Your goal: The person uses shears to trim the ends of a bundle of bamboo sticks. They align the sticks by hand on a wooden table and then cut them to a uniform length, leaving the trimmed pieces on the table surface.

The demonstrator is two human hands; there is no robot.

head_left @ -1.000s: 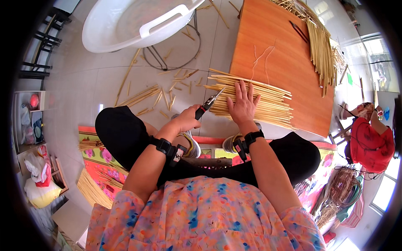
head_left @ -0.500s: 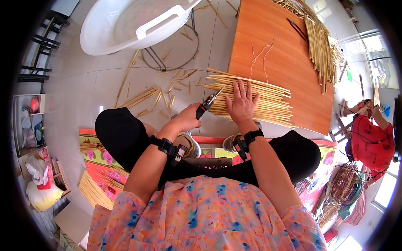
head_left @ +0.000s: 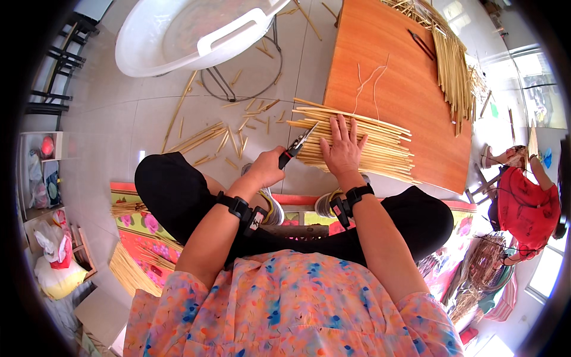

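My left hand (head_left: 267, 167) is closed around the handles of a pair of pliers-like cutters (head_left: 295, 146) with dark and red grips. Their metal jaws reach the left ends of a row of straw-coloured sticks (head_left: 380, 147), which lie side by side on the near left part of an orange wooden board (head_left: 410, 83). My right hand (head_left: 343, 147) rests flat on the sticks with its fingers spread. Beyond the fingertips, a thin pale string (head_left: 368, 80) trails from the sticks over the board.
Cut stick pieces (head_left: 242, 134) litter the tiled floor at left. A white plastic tub (head_left: 172, 41) stands beyond them by a metal ring stand (head_left: 262, 92). More sticks (head_left: 451, 71) and dark tongs (head_left: 421, 43) lie on the board's far right. A person in red (head_left: 526, 202) sits at right.
Both hands and the cutters stay almost in place. The view shifts very slightly, and the person in red at the right moves a little.
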